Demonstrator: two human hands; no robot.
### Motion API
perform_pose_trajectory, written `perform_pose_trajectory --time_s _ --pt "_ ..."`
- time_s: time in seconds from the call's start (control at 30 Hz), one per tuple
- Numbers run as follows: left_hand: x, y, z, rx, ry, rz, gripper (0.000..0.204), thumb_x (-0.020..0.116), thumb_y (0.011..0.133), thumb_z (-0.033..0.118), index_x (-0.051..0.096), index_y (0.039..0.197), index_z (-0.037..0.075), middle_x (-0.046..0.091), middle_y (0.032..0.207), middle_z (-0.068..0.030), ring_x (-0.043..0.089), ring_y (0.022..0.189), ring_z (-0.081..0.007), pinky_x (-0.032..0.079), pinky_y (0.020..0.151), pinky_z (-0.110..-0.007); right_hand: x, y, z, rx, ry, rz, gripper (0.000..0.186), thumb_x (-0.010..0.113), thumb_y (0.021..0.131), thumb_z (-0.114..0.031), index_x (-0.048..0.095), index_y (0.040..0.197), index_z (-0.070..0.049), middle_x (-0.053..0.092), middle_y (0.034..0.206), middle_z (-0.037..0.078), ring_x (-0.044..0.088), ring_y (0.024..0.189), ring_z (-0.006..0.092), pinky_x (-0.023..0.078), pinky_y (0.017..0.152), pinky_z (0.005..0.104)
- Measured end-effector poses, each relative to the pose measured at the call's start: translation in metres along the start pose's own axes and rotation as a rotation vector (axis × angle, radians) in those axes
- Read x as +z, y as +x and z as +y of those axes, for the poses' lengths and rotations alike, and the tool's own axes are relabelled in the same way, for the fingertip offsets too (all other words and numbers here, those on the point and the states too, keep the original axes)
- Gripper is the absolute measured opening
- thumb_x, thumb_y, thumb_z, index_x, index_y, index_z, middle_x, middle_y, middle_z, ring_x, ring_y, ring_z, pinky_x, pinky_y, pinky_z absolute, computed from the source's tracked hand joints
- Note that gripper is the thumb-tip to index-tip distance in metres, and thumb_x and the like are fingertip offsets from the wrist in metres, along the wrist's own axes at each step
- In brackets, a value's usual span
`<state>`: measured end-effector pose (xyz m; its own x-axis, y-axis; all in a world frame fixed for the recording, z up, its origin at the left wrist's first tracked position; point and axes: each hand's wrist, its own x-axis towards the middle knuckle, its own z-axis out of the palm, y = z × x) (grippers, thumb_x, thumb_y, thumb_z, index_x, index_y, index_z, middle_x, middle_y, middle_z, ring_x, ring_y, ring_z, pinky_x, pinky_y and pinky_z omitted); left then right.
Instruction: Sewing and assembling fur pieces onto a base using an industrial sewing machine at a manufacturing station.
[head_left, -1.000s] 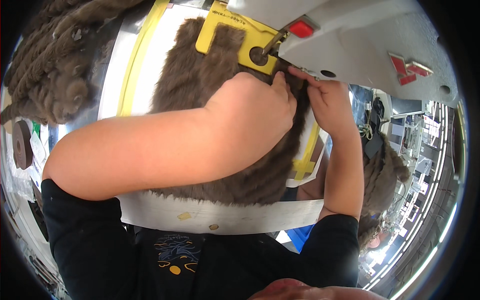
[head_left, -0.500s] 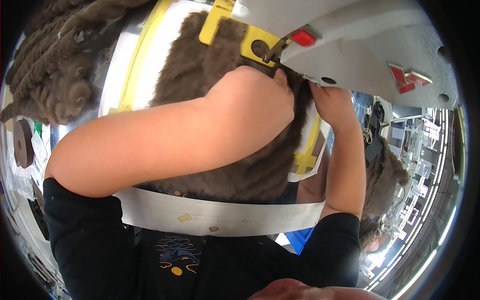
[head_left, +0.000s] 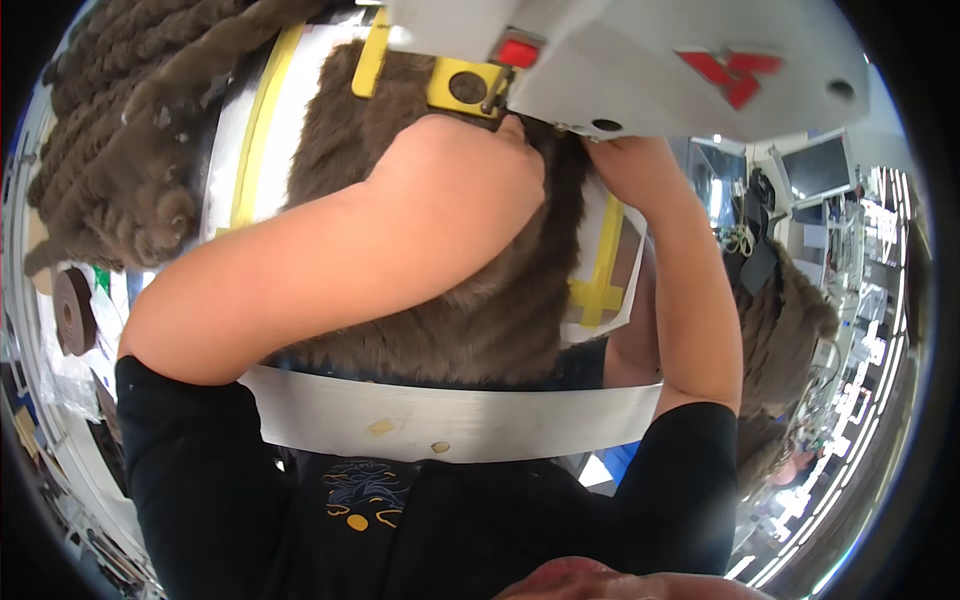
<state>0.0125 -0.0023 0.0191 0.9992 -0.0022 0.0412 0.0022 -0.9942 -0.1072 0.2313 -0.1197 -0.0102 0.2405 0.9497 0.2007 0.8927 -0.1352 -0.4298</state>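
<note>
A brown fur piece (head_left: 490, 325) lies under the head of a pale grey sewing machine (head_left: 640, 70). On the fur, just in front of the machine's needle area, my left hand (head_left: 465, 170) is closed, knuckles up, with the fur at its fingers. One fingertip pokes out beside a yellow plate with a round hole (head_left: 467, 88). My right hand (head_left: 632, 170) reaches in at the fur's right edge, below the machine head. Its fingers are hidden by that head and the fur. The needle itself cannot be made out.
Yellow tape (head_left: 262, 120) edges the white surface under the fur. A curved metal rim (head_left: 480, 425) runs between the work and my body. More brown fur (head_left: 140, 150) is heaped at the left, above a roll of dark tape (head_left: 75, 310). A monitor (head_left: 815, 168) stands at the right.
The view has shifted, so the machine head, yellow plate and hands appear farther left and up. Both hands keep about the same places on the fur beside the machine.
</note>
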Motion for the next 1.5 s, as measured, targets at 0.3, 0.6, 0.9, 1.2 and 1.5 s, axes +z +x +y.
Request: perform_pose_trajectory --time_s 0.3,0.6,0.9,1.2,1.5 --pt "0.007 0.001 -0.001 -0.005 0.028 0.137 0.033 0.065 0.080 0.004 0.066 0.112 -0.003 0.072 0.125 -0.0192 0.074 0.069 -0.0243 0.058 0.059 -0.032 -0.010 -0.031 -0.033 -0.027 0.132 -0.058 0.038 0.052 0.089 -0.001 0.073 0.119 -0.007 0.073 0.121 0.012 0.069 0.107 0.0350 0.056 0.090 0.0435" --pt "-0.004 0.001 -0.006 0.008 -0.006 0.050 0.027 0.061 0.085 0.003 0.062 0.112 -0.001 0.069 0.127 -0.0169 0.074 0.074 -0.0268 0.059 0.063 -0.034 0.003 -0.031 -0.031 -0.146 0.028 -0.050 0.038 0.052 0.091 -0.002 0.075 0.120 -0.011 0.072 0.129 0.005 0.069 0.110 0.0299 0.057 0.092 0.0419" --pt "-0.010 0.005 -0.006 -0.007 0.010 -0.042 0.026 0.059 0.086 0.003 0.061 0.112 0.000 0.069 0.126 -0.0141 0.074 0.077 -0.0277 0.059 0.063 -0.035 0.001 -0.027 -0.036 -0.130 0.005 -0.065 0.036 0.050 0.092 -0.004 0.076 0.117 -0.009 0.074 0.124 0.006 0.069 0.109 0.0301 0.057 0.091 0.0423" --pt "-0.012 0.004 -0.003 0.024 0.007 0.004 0.026 0.060 0.086 0.003 0.062 0.111 -0.001 0.070 0.127 -0.0168 0.074 0.078 -0.0284 0.059 0.064 -0.035 0.002 -0.032 -0.037 -0.144 -0.013 -0.061 0.033 0.051 0.091 -0.005 0.075 0.115 -0.007 0.074 0.122 0.007 0.069 0.110 0.0312 0.057 0.090 0.0432" --pt "-0.016 -0.001 0.000 0.105 0.030 0.029 0.035 0.069 0.078 0.006 0.069 0.111 -0.005 0.073 0.118 -0.0222 0.075 0.074 -0.0245 0.058 0.056 -0.030 -0.004 -0.036 -0.047 -0.153 0.006 -0.092 0.031 0.054 0.090 -0.005 0.076 0.112 -0.006 0.075 0.117 0.007 0.071 0.104 0.0317 0.058 0.086 0.0430"
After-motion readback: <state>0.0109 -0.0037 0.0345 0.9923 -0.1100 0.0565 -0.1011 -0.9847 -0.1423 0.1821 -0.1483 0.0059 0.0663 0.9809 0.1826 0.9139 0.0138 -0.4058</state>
